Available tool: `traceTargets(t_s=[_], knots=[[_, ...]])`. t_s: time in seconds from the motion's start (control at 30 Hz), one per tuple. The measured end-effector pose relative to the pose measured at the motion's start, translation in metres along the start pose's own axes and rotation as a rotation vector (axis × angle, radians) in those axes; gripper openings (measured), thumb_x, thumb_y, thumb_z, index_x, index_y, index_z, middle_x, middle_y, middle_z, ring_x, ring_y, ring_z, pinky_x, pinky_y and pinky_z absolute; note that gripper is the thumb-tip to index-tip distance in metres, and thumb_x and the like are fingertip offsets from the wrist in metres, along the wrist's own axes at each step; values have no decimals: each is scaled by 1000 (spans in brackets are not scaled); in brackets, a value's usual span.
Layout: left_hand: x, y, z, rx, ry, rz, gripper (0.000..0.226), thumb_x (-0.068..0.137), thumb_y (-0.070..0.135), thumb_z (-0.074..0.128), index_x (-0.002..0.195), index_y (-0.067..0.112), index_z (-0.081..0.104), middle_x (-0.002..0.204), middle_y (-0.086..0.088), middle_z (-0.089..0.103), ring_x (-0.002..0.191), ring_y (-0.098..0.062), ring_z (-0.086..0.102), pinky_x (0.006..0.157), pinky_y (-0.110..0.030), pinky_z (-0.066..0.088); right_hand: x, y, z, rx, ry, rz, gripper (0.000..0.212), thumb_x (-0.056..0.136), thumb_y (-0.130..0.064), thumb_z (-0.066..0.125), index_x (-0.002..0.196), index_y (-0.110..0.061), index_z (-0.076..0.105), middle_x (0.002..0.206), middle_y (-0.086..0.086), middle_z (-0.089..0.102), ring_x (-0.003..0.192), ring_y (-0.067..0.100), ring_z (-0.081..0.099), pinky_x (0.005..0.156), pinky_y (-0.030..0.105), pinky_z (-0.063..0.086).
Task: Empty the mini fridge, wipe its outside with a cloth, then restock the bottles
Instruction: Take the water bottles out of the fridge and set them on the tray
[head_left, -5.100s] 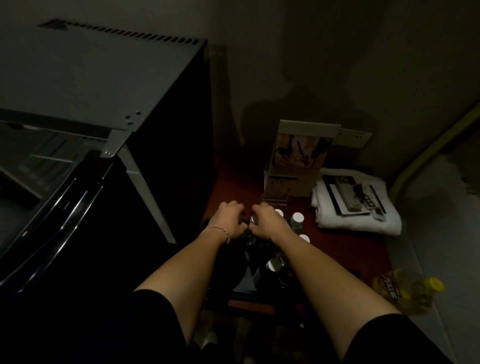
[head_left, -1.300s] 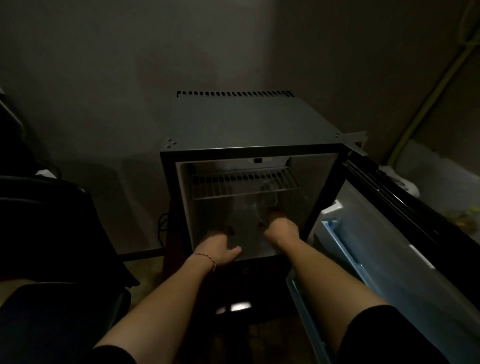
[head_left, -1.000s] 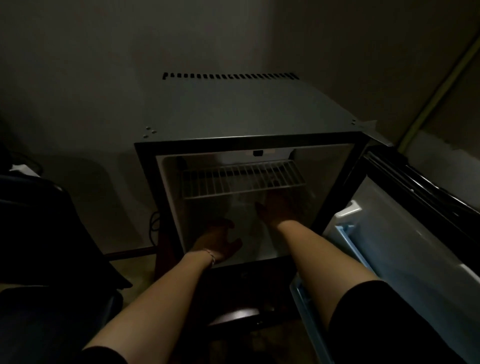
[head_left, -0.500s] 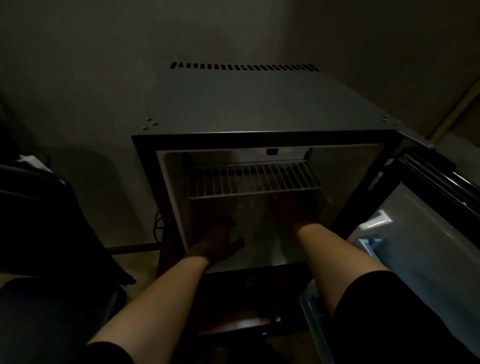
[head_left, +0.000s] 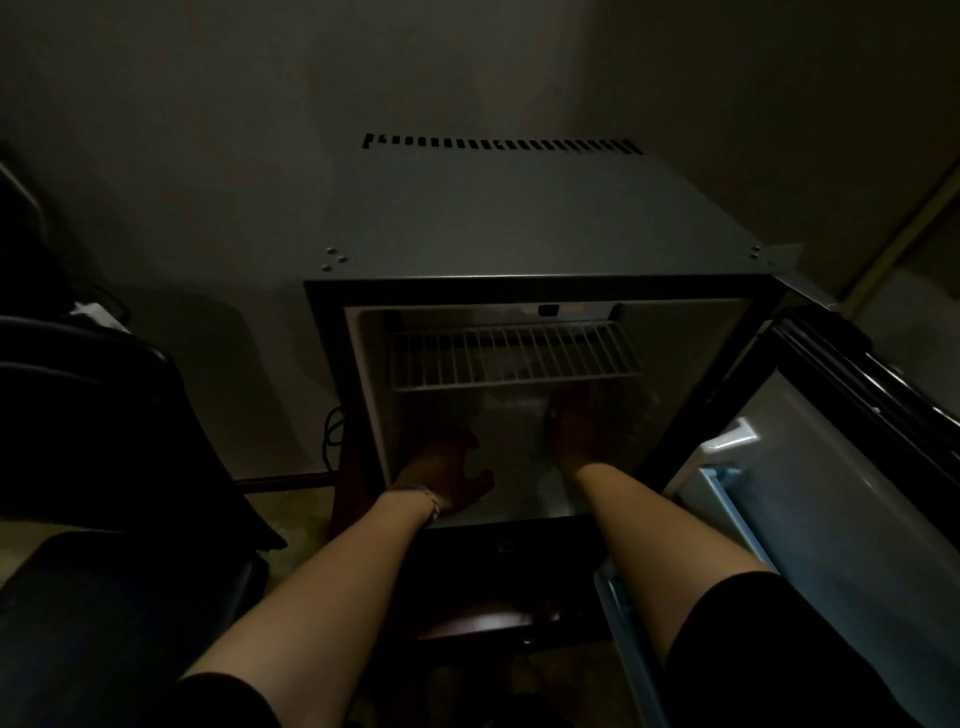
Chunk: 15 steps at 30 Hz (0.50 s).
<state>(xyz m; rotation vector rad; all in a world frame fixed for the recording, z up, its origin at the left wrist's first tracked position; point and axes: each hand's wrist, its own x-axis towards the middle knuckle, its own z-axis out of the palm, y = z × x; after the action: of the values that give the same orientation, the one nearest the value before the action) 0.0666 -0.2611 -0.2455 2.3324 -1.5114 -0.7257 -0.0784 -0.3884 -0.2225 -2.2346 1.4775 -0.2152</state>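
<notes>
Both hands are reached inside the open mini fridge below its wire shelf (dim light): left hand spread wide, right hand grip unclear.

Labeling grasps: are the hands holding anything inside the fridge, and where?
Cannot be told. Both hands, left hand and right hand, reach under the wire shelf inside the mini fridge; too dark to see bottles.

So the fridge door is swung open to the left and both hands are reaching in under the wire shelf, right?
Not quite. The head view shows the door swung open to the right. Both hands, left hand and right hand, do reach in under the wire shelf.
</notes>
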Motion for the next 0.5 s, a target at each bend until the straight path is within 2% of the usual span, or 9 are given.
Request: traceTargets(t_s=[0.13,0.23,0.3,0.37,0.5], knots=[[-24,11,-13,-35,-17,48,61,89,48,65,143,25,47,149,-2,45,133,-23,45,105,-26,37,-23,-9,-6,48,-122,43,44,98,-19,59,140,-11,49,147,14,43,132,33,46,109,39,38],[-46,19,-17,-17,-36,87,59,91,46,63,142,21,48,147,-5,47,132,-24,47,105,-26,37,-54,-14,-9,34,-210,31,37,93,-24,65,129,-17,57,132,9,55,117,29,57,102,38,47],[-59,21,-16,10,-37,75,56,90,50,62,135,17,54,138,-7,55,124,-23,53,98,-27,42,-79,-13,-8,22,-187,31,28,89,-22,66,117,-18,61,117,9,62,105,28,62,92,38,54],[-71,23,-15,16,-63,60,53,89,52,62,128,16,59,128,-6,61,113,-21,59,88,-27,47,-101,-11,-8,33,-107,-5,24,87,-21,64,109,-11,64,111,13,62,100,32,63,88,41,55],[-98,25,-7,58,-6,114,59,85,54,63,131,17,55,128,-6,56,115,-22,55,98,-33,48,-140,-6,-13,17,-50,-92,22,88,-21,64,104,-6,61,112,13,53,102,32,58,89,39,50]])
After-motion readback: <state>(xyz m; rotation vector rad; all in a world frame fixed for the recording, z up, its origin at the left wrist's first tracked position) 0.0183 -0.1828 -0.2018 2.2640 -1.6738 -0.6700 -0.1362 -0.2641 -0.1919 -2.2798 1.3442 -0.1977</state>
